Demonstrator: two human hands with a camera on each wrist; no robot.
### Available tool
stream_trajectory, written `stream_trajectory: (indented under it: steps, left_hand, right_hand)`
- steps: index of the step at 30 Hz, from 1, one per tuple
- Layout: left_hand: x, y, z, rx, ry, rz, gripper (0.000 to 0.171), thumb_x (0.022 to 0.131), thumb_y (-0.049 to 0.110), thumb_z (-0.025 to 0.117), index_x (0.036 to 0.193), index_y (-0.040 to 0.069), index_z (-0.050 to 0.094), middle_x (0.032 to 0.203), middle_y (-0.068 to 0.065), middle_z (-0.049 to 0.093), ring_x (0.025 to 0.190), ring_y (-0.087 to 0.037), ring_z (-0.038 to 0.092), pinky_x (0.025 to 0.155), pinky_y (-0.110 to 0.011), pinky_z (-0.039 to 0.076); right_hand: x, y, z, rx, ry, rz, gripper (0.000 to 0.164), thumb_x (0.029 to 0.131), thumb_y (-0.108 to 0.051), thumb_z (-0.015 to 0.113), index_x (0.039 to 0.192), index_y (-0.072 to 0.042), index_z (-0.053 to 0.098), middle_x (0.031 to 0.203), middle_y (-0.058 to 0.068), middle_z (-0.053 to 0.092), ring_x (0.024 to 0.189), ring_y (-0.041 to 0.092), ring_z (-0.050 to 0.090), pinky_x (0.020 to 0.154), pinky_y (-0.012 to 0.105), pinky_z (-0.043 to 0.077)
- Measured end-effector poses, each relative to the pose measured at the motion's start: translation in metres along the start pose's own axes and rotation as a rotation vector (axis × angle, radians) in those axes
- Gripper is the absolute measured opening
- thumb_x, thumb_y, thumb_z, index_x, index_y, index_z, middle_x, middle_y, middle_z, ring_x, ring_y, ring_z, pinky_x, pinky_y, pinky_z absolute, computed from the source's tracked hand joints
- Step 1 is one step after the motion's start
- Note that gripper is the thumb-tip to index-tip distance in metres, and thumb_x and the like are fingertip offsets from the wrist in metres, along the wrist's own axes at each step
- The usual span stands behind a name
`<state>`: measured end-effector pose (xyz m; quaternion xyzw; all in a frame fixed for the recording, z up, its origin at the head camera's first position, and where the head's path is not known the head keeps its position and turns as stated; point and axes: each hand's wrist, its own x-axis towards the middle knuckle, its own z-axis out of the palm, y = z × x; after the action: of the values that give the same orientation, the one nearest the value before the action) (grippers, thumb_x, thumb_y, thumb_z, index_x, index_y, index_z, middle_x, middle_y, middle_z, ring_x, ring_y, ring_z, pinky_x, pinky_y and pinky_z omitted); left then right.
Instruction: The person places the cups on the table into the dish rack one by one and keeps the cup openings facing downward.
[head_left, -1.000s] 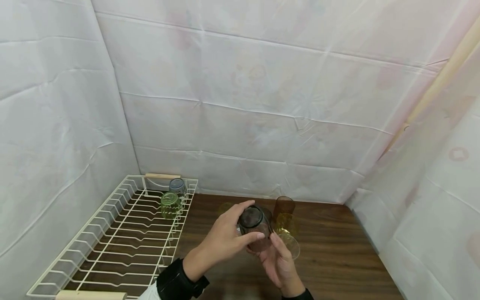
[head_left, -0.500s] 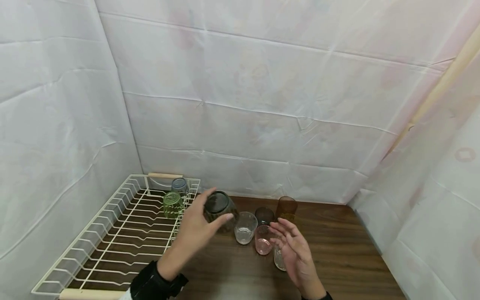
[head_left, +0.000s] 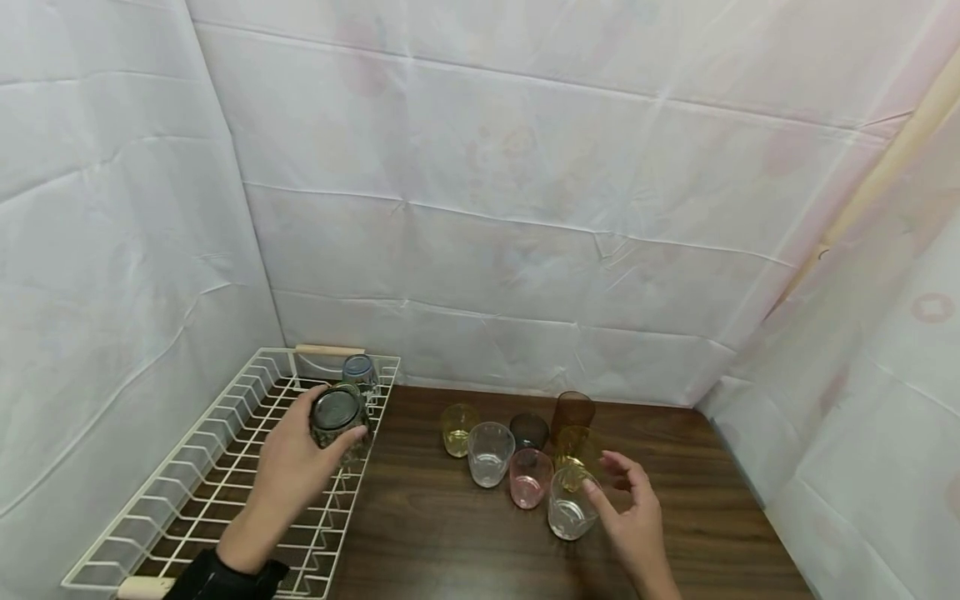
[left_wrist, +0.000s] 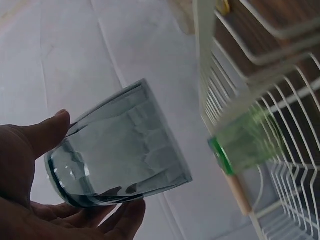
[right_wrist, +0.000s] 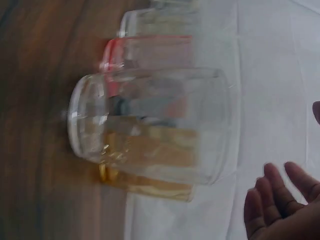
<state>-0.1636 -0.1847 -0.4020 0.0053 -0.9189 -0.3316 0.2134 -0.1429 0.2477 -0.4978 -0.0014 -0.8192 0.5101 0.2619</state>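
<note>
Left hand (head_left: 296, 454) has carried gray glass (head_left: 337, 410), upside down, from over table (head_left: 435, 533) to above rack (head_left: 146, 587), fingers wrapped round it; transfer seems partway. Right hand (head_left: 636, 518) beside front clear glass (head_left: 570, 510), fingers parted, empty.

Head view looks forward-down; tilted wrist views, closer.

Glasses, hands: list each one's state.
Gray glass, base up, gripped
Left hand, gripping gray glass
Right hand, holding nothing
Green glass, base up in rack
Blue glass, in rack
Front clear glass, upright
Rear clear glass, upright
Pink glass, upright
Yellow glass, upright
Amber glass, standing
Brown glass, standing
Dark glass, standing
</note>
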Motion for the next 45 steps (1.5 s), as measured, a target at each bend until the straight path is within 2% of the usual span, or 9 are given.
stream_trajectory:
  steps: [2, 5, 12, 18, 26, 32, 37, 40, 45]
  left_hand:
    - [0.001, -0.009, -0.005, 0.029, -0.001, 0.013, 0.08, 0.087, 0.034, 0.089, 0.148, -0.002, 0.051, 0.136, -0.033, 0.066, 0.119, -0.055, 0.067, 0.091, -0.066, 0.054]
    - [0.004, -0.02, -0.011, 0.075, -0.053, 0.021, 0.077, 0.088, 0.033, 0.088, 0.146, -0.003, 0.052, 0.131, -0.034, 0.068, 0.115, -0.053, 0.069, 0.088, -0.064, 0.054]
    - [0.017, -0.036, -0.014, 0.195, -0.257, -0.012, 0.081, 0.088, 0.036, 0.087, 0.141, -0.011, 0.049, 0.117, -0.031, 0.07, 0.1, -0.046, 0.07, 0.078, -0.056, 0.055]
    - [0.024, -0.048, -0.009, 0.234, -0.367, -0.028, 0.078, 0.089, 0.04, 0.087, 0.135, -0.011, 0.049, 0.102, -0.023, 0.071, 0.085, -0.033, 0.068, 0.067, -0.044, 0.05]
    - [0.03, -0.057, 0.002, 0.281, -0.429, 0.029, 0.084, 0.089, 0.037, 0.087, 0.136, -0.018, 0.045, 0.107, -0.033, 0.07, 0.096, -0.046, 0.071, 0.08, -0.058, 0.056]
    - [0.032, -0.059, 0.011, 0.245, -0.44, 0.031, 0.087, 0.088, 0.033, 0.088, 0.14, -0.019, 0.041, 0.117, -0.038, 0.067, 0.107, -0.055, 0.068, 0.087, -0.063, 0.056]
    - [0.036, -0.063, 0.015, 0.255, -0.449, 0.005, 0.088, 0.092, 0.031, 0.085, 0.143, -0.021, 0.037, 0.124, -0.043, 0.063, 0.115, -0.059, 0.064, 0.092, -0.065, 0.054]
    - [0.036, -0.066, 0.017, 0.257, -0.448, -0.018, 0.088, 0.093, 0.029, 0.084, 0.145, -0.022, 0.035, 0.125, -0.044, 0.061, 0.116, -0.06, 0.063, 0.092, -0.065, 0.055]
    - [0.036, -0.071, 0.019, 0.252, -0.424, -0.009, 0.086, 0.092, 0.025, 0.084, 0.145, -0.022, 0.035, 0.125, -0.044, 0.061, 0.115, -0.058, 0.064, 0.091, -0.064, 0.055]
  right_hand:
    - [-0.002, 0.006, -0.001, -0.087, 0.01, -0.005, 0.047, 0.089, -0.008, 0.085, 0.132, -0.006, 0.066, 0.122, 0.008, 0.069, 0.109, 0.004, 0.057, 0.094, 0.014, 0.042]
    - [-0.005, 0.012, -0.001, -0.148, 0.028, -0.004, 0.045, 0.087, -0.012, 0.087, 0.128, -0.005, 0.068, 0.117, 0.011, 0.07, 0.104, 0.006, 0.055, 0.092, 0.015, 0.042]
    - [-0.012, 0.02, -0.003, -0.179, 0.056, 0.028, 0.041, 0.09, -0.017, 0.086, 0.125, -0.004, 0.07, 0.114, 0.01, 0.071, 0.102, 0.011, 0.056, 0.09, 0.014, 0.041]
    - [-0.015, 0.021, -0.005, -0.179, 0.065, 0.023, 0.037, 0.091, -0.015, 0.084, 0.124, -0.004, 0.071, 0.115, 0.01, 0.072, 0.102, 0.007, 0.056, 0.089, 0.011, 0.041]
    - [-0.019, 0.022, -0.006, -0.172, 0.11, -0.027, 0.033, 0.088, -0.006, 0.084, 0.119, 0.0, 0.073, 0.11, 0.011, 0.072, 0.099, 0.002, 0.055, 0.086, 0.011, 0.042]
    - [-0.02, 0.021, -0.006, -0.174, 0.12, -0.065, 0.028, 0.087, -0.004, 0.084, 0.113, -0.001, 0.075, 0.107, 0.012, 0.072, 0.097, 0.004, 0.056, 0.085, 0.012, 0.043]
    - [-0.021, 0.021, -0.005, -0.17, 0.116, -0.078, 0.028, 0.086, -0.004, 0.085, 0.112, -0.002, 0.075, 0.106, 0.011, 0.072, 0.097, 0.008, 0.057, 0.085, 0.014, 0.044]
    - [-0.021, 0.022, -0.003, -0.167, 0.11, -0.066, 0.027, 0.086, -0.004, 0.085, 0.111, -0.003, 0.075, 0.106, 0.01, 0.072, 0.097, 0.006, 0.056, 0.085, 0.014, 0.044]
    - [-0.021, 0.024, 0.0, -0.168, 0.104, -0.063, 0.026, 0.086, -0.003, 0.084, 0.11, -0.001, 0.075, 0.106, 0.009, 0.073, 0.097, 0.006, 0.057, 0.085, 0.013, 0.043]
